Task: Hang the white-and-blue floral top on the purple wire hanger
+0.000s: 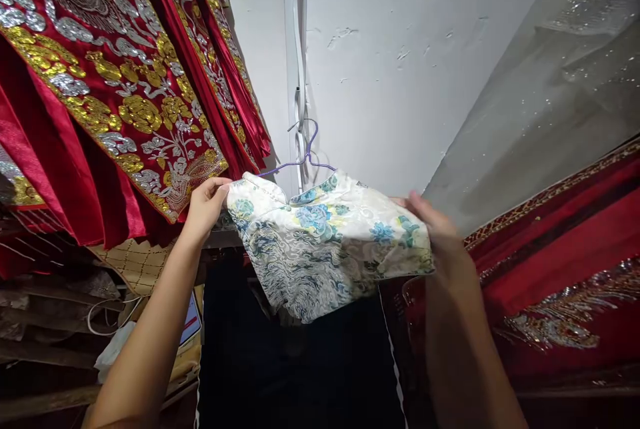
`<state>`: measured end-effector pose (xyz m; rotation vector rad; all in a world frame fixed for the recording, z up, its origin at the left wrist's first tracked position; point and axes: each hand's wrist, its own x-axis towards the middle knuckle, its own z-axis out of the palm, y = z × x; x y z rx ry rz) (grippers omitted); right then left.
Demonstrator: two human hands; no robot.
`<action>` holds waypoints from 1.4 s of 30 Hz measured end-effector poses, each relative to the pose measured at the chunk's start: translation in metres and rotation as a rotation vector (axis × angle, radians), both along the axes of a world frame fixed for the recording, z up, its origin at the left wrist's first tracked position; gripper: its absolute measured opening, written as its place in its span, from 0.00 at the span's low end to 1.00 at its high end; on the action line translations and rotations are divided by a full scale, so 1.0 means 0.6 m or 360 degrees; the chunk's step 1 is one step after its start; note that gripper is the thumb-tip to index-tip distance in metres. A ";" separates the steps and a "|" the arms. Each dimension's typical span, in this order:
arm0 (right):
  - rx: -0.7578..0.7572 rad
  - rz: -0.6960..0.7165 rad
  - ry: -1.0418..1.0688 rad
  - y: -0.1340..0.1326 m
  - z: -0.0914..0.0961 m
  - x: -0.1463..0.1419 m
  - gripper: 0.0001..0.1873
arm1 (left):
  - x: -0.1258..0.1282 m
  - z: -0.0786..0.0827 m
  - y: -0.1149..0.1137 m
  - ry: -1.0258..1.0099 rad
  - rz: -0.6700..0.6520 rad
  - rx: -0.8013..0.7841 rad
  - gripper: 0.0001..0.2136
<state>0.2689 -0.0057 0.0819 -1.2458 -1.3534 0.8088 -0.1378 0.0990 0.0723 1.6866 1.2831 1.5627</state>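
Note:
A short-sleeved white blouse (310, 235) with blue flowers and grey wave patterns hangs on a purple hanger (309, 149), whose hook rises above the collar. My left hand (206, 207) pinches the blouse at its left shoulder, fingers closed on the cloth. Over on the other side, my right hand (433, 222) is at the right sleeve, blurred, with its fingers partly behind the fabric; it appears to hold the sleeve. The blouse is stretched between both hands, its lower part sagging.
Red garments with gold and silver sequins (145, 109) hang at the left. A white wall (380, 69) with a grey metal post (295, 29) stands ahead. Sheer covering (540, 109) and red embroidered fabric (565, 282) fill the right. A phone (191, 322) lies behind my left forearm, and black fabric (295, 369) is below.

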 end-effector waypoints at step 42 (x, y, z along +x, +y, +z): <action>-0.0026 0.0388 0.0309 0.044 -0.027 -0.112 0.22 | 0.008 0.050 -0.190 0.0793 0.0278 0.0553 0.08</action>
